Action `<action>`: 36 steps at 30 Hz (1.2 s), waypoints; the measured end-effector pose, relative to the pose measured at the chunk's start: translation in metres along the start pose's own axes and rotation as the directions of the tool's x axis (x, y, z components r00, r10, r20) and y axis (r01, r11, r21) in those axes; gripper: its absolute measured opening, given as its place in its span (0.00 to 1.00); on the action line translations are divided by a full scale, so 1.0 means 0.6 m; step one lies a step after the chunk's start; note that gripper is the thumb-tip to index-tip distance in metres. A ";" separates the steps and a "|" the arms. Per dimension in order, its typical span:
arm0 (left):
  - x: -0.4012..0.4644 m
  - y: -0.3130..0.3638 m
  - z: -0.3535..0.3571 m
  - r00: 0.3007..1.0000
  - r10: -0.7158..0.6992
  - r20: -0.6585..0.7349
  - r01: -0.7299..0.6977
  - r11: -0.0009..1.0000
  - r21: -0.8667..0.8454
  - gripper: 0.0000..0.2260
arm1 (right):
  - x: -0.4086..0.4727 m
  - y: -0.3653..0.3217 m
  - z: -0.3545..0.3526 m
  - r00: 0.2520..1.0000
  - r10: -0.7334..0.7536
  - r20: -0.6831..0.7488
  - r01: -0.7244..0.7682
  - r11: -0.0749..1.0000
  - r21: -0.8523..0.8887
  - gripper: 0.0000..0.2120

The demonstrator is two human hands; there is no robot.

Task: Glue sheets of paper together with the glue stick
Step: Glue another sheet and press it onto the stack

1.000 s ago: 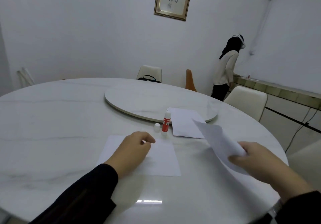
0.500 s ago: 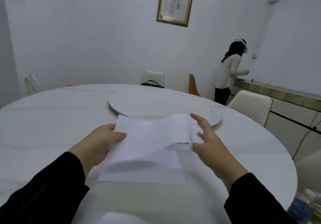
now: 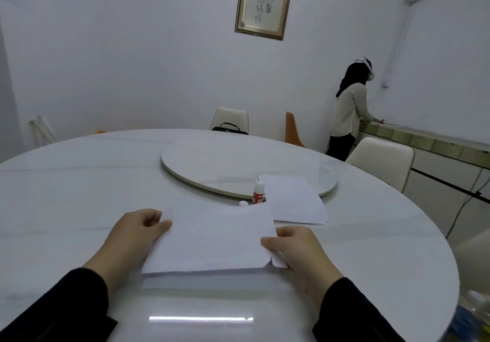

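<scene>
Left hand [image 3: 132, 231] and right hand [image 3: 294, 248] each hold a side edge of the top sheet [image 3: 214, 238] in a pinch grip, apparently to square it over the lower sheet.

Dining room — round marble table [image 3: 79, 182] (turntable [image 3: 212, 166]), chairs [image 3: 381, 161].

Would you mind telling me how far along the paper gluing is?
Done, it seems: the glue stick stands uncapped, its cap beside it. In hand: the left hand and right hand hold stacked sheets by their edges, apparently aligning them. Whether glue is on cannot be told. Left: the spare pile.
</scene>
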State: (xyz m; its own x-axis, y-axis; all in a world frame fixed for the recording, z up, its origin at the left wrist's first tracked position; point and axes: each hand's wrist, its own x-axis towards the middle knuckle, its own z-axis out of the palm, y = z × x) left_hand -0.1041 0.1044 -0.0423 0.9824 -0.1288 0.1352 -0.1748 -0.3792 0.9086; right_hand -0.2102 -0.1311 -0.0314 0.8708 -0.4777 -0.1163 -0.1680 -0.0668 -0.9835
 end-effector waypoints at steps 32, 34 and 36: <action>-0.001 -0.027 0.007 0.990 0.138 0.039 -0.143 0.925 0.351 0.10 | 0.026 0.040 0.005 0.984 -0.152 -0.092 0.096 0.889 -0.447 0.05; -0.002 -0.027 0.009 0.990 0.133 0.055 -0.144 0.907 0.397 0.12 | 0.025 0.040 0.006 0.982 -0.157 -0.102 0.096 0.888 -0.450 0.04; -0.001 -0.025 0.011 0.990 0.125 0.066 -0.141 0.885 0.444 0.17 | 0.022 0.039 0.007 0.981 -0.157 -0.116 0.087 0.884 -0.459 0.06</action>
State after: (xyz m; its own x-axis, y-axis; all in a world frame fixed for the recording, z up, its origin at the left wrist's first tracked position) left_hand -0.1023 0.1038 -0.0585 0.9463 -0.2355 0.2213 -0.3227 -0.7244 0.6092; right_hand -0.2010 -0.1354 -0.0567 0.8269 -0.5595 0.0563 -0.2844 -0.5025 -0.8164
